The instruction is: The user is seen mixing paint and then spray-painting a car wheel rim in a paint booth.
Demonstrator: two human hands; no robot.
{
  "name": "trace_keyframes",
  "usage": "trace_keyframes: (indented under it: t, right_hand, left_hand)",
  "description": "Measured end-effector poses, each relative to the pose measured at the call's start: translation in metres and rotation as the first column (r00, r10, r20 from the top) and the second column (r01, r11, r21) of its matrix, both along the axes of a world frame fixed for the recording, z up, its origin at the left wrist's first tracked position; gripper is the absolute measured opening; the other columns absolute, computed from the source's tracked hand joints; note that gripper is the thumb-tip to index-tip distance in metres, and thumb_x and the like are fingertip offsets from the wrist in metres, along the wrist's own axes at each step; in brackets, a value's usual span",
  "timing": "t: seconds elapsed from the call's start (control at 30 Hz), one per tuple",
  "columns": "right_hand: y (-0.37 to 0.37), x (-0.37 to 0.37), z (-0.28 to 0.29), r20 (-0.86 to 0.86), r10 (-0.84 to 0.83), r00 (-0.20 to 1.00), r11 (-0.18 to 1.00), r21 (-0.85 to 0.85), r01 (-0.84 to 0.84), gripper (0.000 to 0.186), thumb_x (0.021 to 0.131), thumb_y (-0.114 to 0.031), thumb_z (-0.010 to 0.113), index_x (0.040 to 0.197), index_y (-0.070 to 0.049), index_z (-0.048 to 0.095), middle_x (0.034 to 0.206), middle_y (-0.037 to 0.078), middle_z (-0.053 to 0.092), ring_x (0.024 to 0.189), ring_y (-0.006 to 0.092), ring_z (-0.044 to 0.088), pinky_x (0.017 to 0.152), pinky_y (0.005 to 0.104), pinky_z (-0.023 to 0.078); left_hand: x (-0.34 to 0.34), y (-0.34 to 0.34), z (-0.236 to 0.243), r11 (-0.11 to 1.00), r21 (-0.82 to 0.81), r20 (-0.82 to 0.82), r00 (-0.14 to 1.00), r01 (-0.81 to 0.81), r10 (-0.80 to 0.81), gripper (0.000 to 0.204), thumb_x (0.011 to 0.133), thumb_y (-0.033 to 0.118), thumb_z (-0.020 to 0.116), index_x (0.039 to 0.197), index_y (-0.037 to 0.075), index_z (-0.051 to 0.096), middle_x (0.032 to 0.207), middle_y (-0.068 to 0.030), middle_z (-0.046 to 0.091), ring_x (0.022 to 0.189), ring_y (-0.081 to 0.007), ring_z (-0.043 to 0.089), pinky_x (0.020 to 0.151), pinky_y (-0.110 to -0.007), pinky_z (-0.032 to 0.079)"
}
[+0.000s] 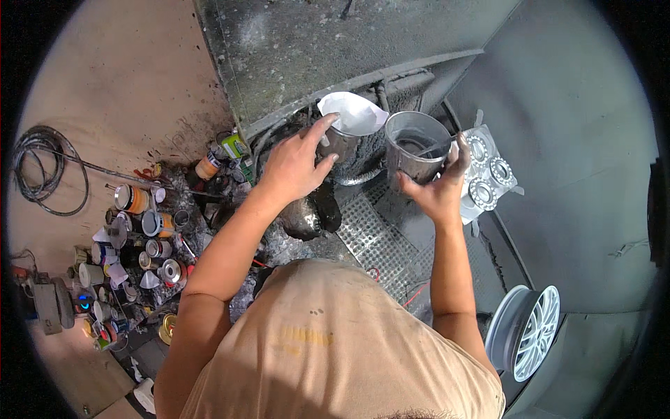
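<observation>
Lying coiled at the far left, a dark hose (21, 157) trails toward the crowded cans (171, 271), where a snag on the line could tip one over. Nearer the middle, the person's left hand (296, 166) is half open, its index finger at the edge of a white paper liner (357, 115) in the lined cup (342, 146); whether the other fingers grip that cup cannot be told. A careless press there could buckle or tear the paper. Just beside it stands the grey metal cup (408, 159), clasped between thumb and fingers of the right hand (440, 192), with a dark stick (438, 147) leaning inside; slick fingers or too steep a tilt could let cup or stick slip. Farther right, a swinging elbow or drips could spoil the silvery rings (501, 171) and, lower down, the wheel (537, 335).
</observation>
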State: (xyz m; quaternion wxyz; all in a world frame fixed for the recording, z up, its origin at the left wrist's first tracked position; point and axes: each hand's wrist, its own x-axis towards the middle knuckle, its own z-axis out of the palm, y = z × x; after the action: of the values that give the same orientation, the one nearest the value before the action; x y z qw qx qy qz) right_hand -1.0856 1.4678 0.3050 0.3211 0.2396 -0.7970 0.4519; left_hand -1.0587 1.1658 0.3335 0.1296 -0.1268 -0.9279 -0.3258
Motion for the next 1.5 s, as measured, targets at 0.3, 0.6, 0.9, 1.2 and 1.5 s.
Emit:
trace_keyframes:
  t: [0.3,0.6,0.9,1.2,1.5]
  right_hand:
    - [-0.02,-0.019,0.081,0.038,0.023,0.999,0.889,0.456,-0.038,0.1,0.059,-0.012,0.091,0.146,-0.012,0.041,0.14,0.022,0.055,0.125,0.0435,0.057,0.104,0.0462,0.05]
    - [-0.034,-0.03,0.108,0.11,-0.005,0.994,0.782,0.62,-0.064,0.101,0.061,-0.015,0.089,0.149,-0.023,0.041,0.136,0.023,0.056,0.119,0.0456,0.06,0.1,0.0477,0.053]
    - [-0.048,-0.03,0.124,0.099,-0.024,0.995,0.73,0.681,-0.05,0.1,0.061,-0.015,0.088,0.149,-0.023,0.042,0.136,0.023,0.056,0.119,0.0444,0.06,0.099,0.0477,0.053]
    - [-0.053,-0.027,0.14,0.084,-0.042,0.996,0.724,0.689,-0.028,0.1,0.059,-0.013,0.088,0.148,-0.022,0.043,0.134,0.022,0.057,0.119,0.0443,0.06,0.1,0.0482,0.053]
    - [-0.058,-0.011,0.136,0.262,-0.061,0.963,0.919,0.39,-0.048,0.115,0.061,-0.011,0.09,0.156,-0.015,0.025,0.134,0.025,0.059,0.124,0.0364,0.061,0.104,0.0427,0.051]
  left_hand:
    - [0.02,-0.018,-0.017,0.999,0.022,0.009,0.999,-0.031,0.03,0.071,0.088,0.022,0.072,0.15,0.018,0.039,0.107,-0.0204,0.07,0.097,-0.0441,0.067,0.085,-0.051,0.054]
    - [0.07,-0.009,-0.059,0.961,0.263,0.201,0.97,0.08,-0.135,0.062,0.087,0.019,0.074,0.144,0.018,0.049,0.105,-0.0103,0.072,0.074,-0.0276,0.069,0.071,-0.042,0.056]
    - [0.107,0.01,-0.098,0.783,0.281,0.338,0.706,0.555,-0.622,0.052,0.092,0.019,0.068,0.14,0.006,0.054,0.127,-0.0223,0.065,0.12,-0.0391,0.06,0.104,-0.047,0.047]
    - [0.12,0.004,-0.093,0.801,0.276,0.385,0.703,0.531,-0.598,0.051,0.094,0.023,0.066,0.139,0.002,0.055,0.131,-0.0246,0.062,0.123,-0.0395,0.059,0.107,-0.046,0.046]
    - [0.149,-0.025,-0.082,0.801,0.284,0.393,0.698,0.527,-0.598,0.048,0.094,0.026,0.066,0.137,0.005,0.057,0.128,-0.0227,0.064,0.12,-0.0394,0.06,0.104,-0.046,0.047]
